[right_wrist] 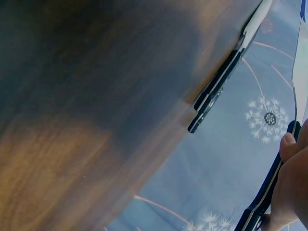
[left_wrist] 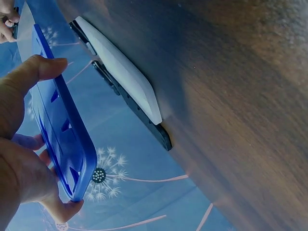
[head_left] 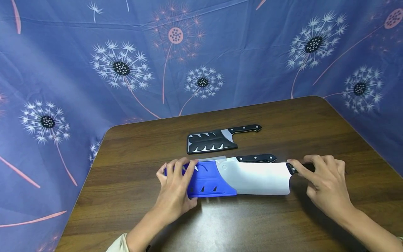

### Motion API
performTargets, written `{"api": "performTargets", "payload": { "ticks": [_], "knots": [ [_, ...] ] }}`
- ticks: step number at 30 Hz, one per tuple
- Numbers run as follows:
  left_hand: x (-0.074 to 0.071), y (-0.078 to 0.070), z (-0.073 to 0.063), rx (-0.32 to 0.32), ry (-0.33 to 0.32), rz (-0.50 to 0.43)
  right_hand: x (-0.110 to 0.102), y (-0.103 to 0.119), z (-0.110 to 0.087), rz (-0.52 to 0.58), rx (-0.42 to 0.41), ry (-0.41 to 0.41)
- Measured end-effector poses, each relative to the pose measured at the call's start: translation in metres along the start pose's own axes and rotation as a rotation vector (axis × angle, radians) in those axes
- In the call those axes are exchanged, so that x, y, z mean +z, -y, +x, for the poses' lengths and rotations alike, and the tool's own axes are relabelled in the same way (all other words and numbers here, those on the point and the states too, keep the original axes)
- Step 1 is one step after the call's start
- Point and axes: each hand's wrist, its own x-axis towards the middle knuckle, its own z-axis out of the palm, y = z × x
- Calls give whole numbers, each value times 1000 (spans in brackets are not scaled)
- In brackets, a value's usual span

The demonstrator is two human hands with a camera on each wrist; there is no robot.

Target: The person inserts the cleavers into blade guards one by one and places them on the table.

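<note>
My left hand [head_left: 176,185] grips a blue blade guard [head_left: 209,182], thumb along its near edge and fingers over its far edge. A wide cleaver [head_left: 259,178] has part of its blade inside that guard, while the rest of the steel shows to the right. Its black handle [right_wrist: 269,183] is held by my right hand [head_left: 327,185]. The left wrist view shows the guard raised above the table. Behind the cleaver lies a knife with a black riveted handle [head_left: 256,158]; the guard and cleaver hide most of its blade.
Farther back on the wooden table [head_left: 132,154] lies a smaller cleaver in a black guard [head_left: 211,141], its handle to the right. A blue dandelion-print cloth [head_left: 239,70] hangs behind the table and along its sides.
</note>
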Motion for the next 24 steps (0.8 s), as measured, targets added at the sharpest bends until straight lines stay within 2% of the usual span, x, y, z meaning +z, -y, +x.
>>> {"api": "performTargets", "payload": {
  "ticks": [4, 11, 18, 24],
  "knots": [
    [0, 1, 0, 9, -9, 19, 4, 2, 5, 9, -30, -22],
    [3, -6, 0, 72, 13, 59, 13, 7, 13, 13, -108, -32],
    [8, -12, 3, 36, -24, 49, 24, 19, 20, 12, -105, -72],
    [7, -11, 5, 7, -31, 82, 31, 22, 26, 22, -133, -104]
  ]
}}
